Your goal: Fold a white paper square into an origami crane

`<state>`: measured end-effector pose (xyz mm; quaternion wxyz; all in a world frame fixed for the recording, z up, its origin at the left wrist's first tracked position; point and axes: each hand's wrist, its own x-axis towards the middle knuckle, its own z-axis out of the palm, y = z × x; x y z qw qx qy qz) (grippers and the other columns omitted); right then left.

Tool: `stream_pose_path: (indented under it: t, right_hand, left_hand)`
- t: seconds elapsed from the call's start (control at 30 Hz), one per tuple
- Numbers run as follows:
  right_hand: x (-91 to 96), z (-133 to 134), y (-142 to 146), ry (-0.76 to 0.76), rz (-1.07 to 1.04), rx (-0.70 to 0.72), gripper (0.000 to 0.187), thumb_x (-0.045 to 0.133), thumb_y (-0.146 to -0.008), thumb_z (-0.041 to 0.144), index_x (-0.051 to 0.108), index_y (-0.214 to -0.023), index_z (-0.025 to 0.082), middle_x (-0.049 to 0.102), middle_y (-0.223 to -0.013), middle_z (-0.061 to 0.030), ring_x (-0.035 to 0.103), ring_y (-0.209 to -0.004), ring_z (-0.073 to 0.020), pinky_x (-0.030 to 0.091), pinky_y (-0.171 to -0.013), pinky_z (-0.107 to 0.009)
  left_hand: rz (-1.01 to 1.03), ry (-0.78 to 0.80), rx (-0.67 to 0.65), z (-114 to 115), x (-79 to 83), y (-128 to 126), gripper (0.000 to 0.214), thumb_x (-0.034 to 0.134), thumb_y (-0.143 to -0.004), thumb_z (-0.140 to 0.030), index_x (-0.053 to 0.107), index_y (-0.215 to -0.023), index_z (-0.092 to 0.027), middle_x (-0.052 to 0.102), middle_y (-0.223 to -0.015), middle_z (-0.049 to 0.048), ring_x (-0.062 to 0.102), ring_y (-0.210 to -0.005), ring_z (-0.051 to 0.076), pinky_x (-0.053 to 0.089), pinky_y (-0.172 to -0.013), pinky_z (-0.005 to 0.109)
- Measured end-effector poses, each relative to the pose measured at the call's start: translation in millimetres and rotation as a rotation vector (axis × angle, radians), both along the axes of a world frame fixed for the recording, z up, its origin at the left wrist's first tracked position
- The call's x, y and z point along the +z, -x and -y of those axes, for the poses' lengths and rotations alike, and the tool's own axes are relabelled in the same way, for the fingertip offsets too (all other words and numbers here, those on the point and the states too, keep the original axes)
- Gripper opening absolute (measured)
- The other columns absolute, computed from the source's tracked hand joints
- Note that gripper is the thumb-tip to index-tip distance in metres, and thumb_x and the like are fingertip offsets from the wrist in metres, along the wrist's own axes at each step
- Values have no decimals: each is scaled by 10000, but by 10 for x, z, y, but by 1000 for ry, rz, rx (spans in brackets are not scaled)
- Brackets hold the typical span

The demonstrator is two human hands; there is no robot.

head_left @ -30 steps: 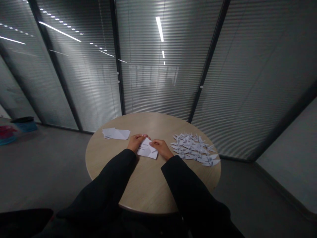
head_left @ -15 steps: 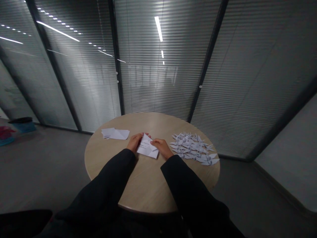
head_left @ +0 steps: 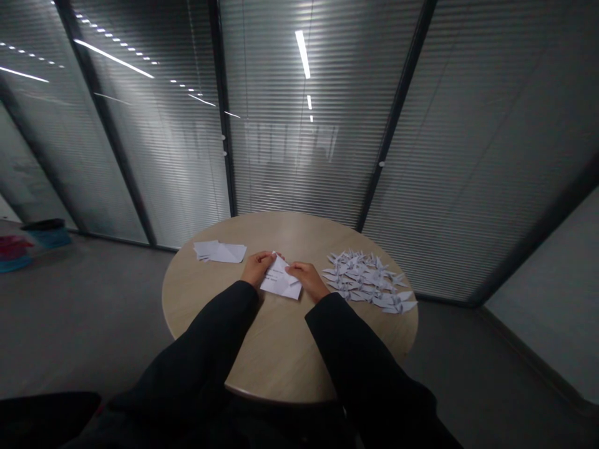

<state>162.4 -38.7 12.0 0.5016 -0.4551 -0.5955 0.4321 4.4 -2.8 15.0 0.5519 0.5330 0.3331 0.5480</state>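
A folded sheet of white paper (head_left: 279, 280), with printing on it, lies on the round wooden table (head_left: 281, 355) between my hands. My left hand (head_left: 256, 268) grips its upper left corner. My right hand (head_left: 302, 279) presses on its right side, fingertips on the fold. Part of the sheet is hidden under my fingers. Left of my left hand lies a small stack of white paper sheets (head_left: 219, 252). To the right of my right hand, several folded paper cranes (head_left: 365, 280) lie in a loose heap.
Glass partitions with slatted blinds (head_left: 299, 137) curve behind the round table. Dark floor surrounds it. At far left, a teal bin (head_left: 44, 234) and a red and blue item (head_left: 14, 252) sit on the floor. My black sleeves cover both forearms.
Both hands and the folded sheet stay almost in place, with only slight shifts of the fingers on the paper. The camera view moves a little.
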Motion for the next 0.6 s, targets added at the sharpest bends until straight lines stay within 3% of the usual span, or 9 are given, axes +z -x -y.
stream_pose_path:
  t: [0.43, 0.6]
  right_hand:
    - [-10, -5, 2, -22, 23, 4, 257, 620, -628, 393, 552, -630, 145, 531, -553, 27, 453, -510, -90, 317, -478, -217]
    - [-49, -39, 7, -30, 15, 19, 285, 635, -619, 421, 542, -625, 152, 514, -543, 38, 438, -498, -82, 302, -465, -210]
  left_hand:
    - [6, 40, 10, -63, -37, -28, 457, 629, -644, -545, 669, -703, -94, 650, -618, 88, 573, -537, 150, 414, -515, 251]
    - [-92, 31, 66, -23, -23, -21, 417, 751, -539, -493, 624, -635, -107, 539, -486, 3, 439, -401, 82, 283, -404, 210]
